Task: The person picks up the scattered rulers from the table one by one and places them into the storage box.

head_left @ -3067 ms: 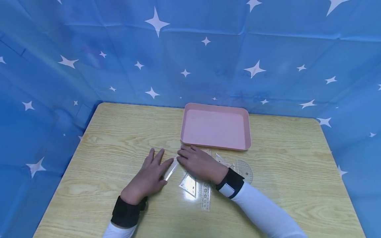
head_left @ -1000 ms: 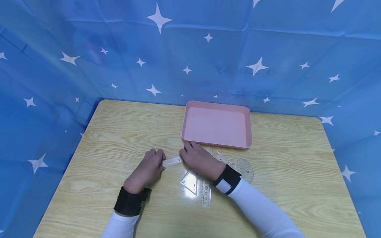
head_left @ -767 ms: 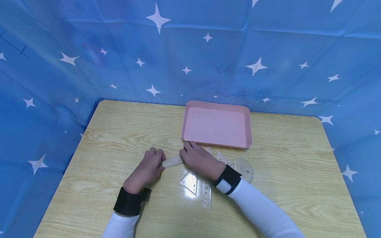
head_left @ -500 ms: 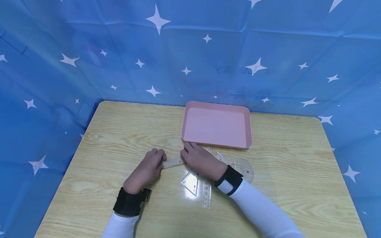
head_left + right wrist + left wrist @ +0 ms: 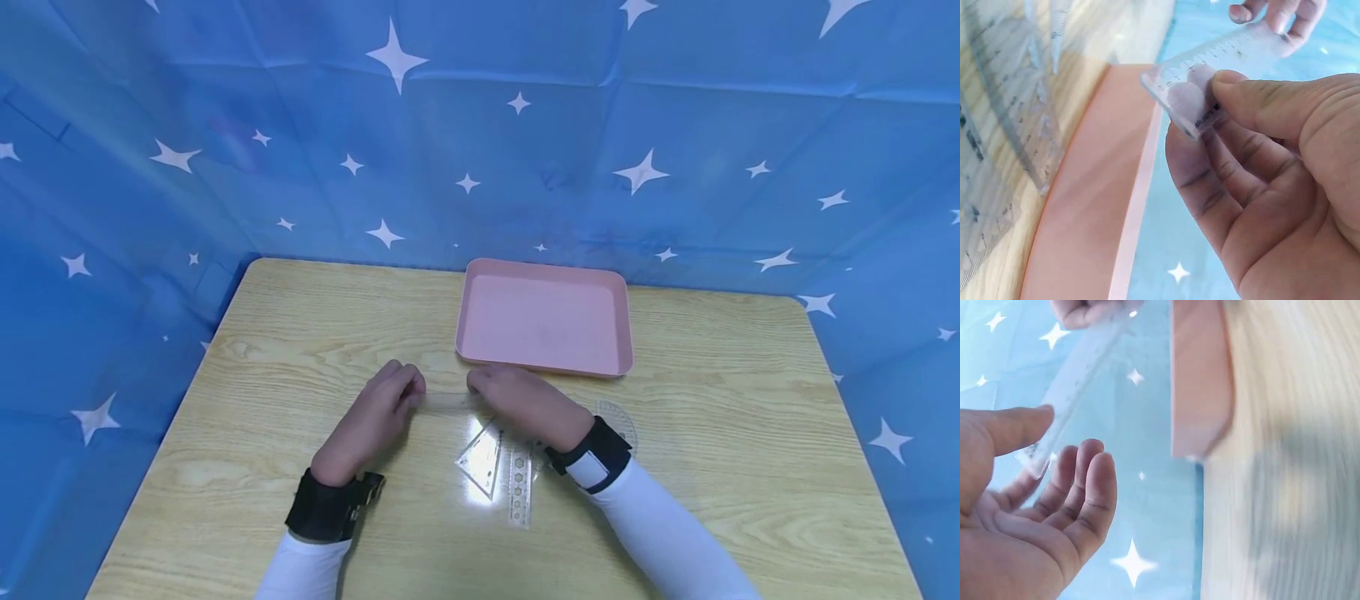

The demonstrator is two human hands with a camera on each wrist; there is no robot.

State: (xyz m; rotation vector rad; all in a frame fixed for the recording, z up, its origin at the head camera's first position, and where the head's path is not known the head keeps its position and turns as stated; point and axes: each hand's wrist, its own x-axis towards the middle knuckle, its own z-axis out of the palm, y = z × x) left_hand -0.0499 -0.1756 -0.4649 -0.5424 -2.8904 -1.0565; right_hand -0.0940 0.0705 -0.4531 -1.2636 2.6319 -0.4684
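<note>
A clear plastic ruler (image 5: 446,402) is stretched between my two hands, raised off the table. My left hand (image 5: 371,429) pinches one end; in the left wrist view the thumb lies on the face of the ruler (image 5: 1079,378), its other fingers loosely bent. My right hand (image 5: 536,408) pinches the opposite end, thumb on top and index finger beneath the ruler (image 5: 1210,69) in the right wrist view. Below on the table lie a clear set square (image 5: 478,461) and a stencil ruler (image 5: 519,487) with hexagonal holes, its upper part hidden by my right hand.
A pink tray (image 5: 543,317) stands at the back of the wooden table (image 5: 315,317), just beyond my right hand. A clear protractor (image 5: 617,417) lies by my right wrist, partly covered. A blue starry cloth (image 5: 450,125) hangs behind the table.
Three seconds ago my left fingers were spread by the ruler on the table; then both hands gripped its ends. Now the ruler is lifted and level, and my right hand has shifted slightly right.
</note>
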